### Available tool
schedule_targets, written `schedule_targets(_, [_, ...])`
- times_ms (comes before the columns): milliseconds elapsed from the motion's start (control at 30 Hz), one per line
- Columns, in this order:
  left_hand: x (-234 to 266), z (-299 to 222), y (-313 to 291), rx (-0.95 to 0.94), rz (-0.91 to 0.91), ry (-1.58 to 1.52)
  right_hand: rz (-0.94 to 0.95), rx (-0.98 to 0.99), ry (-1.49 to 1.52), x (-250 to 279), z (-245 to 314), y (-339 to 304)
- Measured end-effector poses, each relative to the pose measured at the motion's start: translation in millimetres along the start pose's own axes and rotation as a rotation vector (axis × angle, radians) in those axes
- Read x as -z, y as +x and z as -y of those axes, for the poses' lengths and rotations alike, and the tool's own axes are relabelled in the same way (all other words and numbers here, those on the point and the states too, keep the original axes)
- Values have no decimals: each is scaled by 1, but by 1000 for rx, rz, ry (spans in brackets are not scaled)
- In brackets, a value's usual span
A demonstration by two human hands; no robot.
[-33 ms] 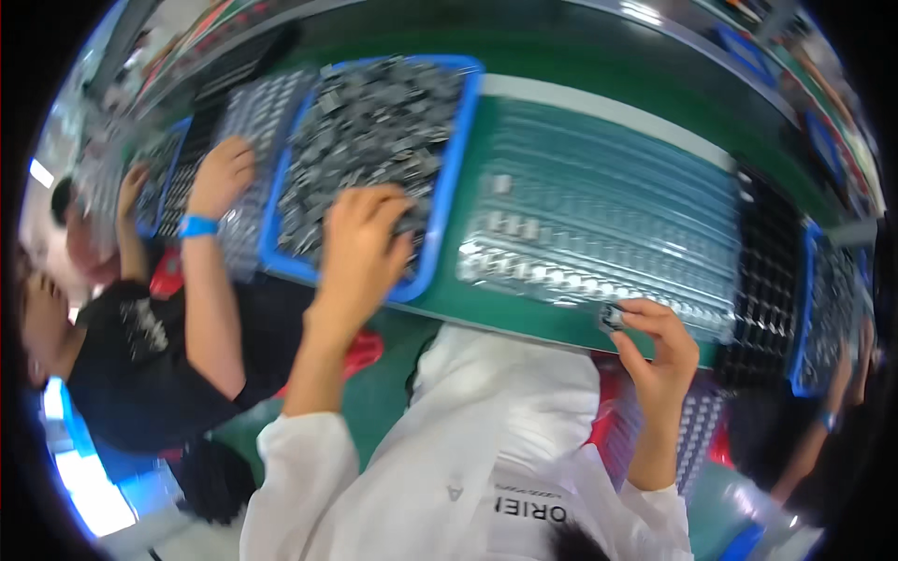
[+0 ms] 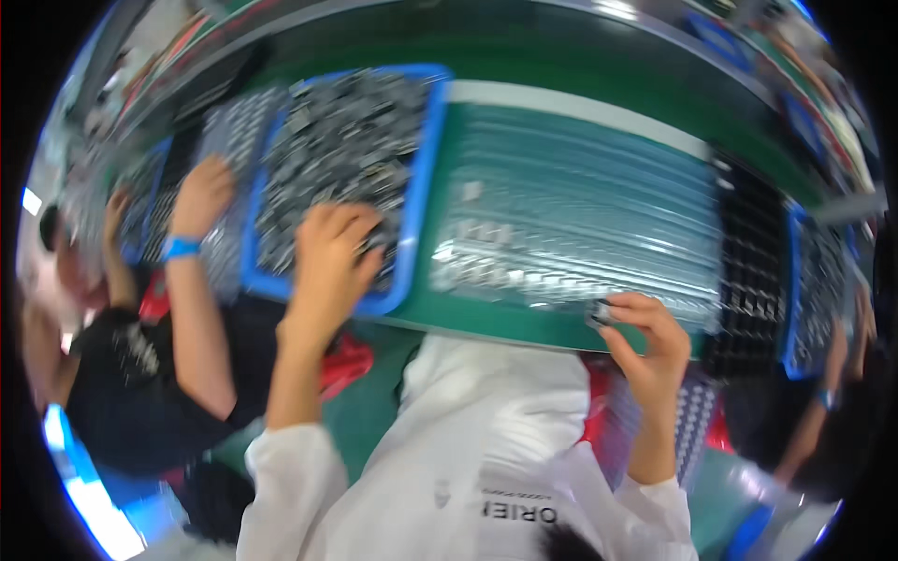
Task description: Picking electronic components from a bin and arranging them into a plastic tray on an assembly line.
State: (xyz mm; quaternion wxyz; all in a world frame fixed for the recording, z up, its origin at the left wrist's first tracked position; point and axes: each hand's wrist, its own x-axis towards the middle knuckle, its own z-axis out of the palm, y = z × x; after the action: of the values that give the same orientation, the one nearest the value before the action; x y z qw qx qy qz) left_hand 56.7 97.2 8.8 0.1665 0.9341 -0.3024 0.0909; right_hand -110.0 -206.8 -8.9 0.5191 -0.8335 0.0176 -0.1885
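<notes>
My left hand (image 2: pixel 332 248) is over the near part of a blue bin (image 2: pixel 412 201) heaped with small dark grey parts (image 2: pixel 341 131). Its fingers are bent toward the thumb among the parts; blur hides what is between them. At the near edge of a clear plastic tray (image 2: pixel 580 206), my right hand (image 2: pixel 650 337) pinches a small grey block-like part (image 2: pixel 597 312) between thumb and fingertips. The tray has rows of pockets. Small shiny parts fill much of its nearest row, and a few more sit at its left side.
Right of the tray stands a black gridded tray (image 2: pixel 753 271), with another blue bin (image 2: pixel 795 290) past it. At left, a co-worker's hand (image 2: pixel 201 196) with a blue wristband reaches over another clear tray (image 2: pixel 238 140). The green table's edge (image 2: pixel 468 334) runs before my lap.
The whole view has shifted slightly, moving the bin and tray leftward in the picture, with more blur. Both hands keep nearly the same places over them, and my right hand still pinches the grey part.
</notes>
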Motion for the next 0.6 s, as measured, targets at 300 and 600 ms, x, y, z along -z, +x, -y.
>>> schedule_targets(300, [18, 19, -4, 43, 16, -194, -306, -62, -302, 140, -78, 87])
schedule_targets(600, [19, 20, -6, 388, -122, -896, -38, 153, -550, 162, -138, 126])
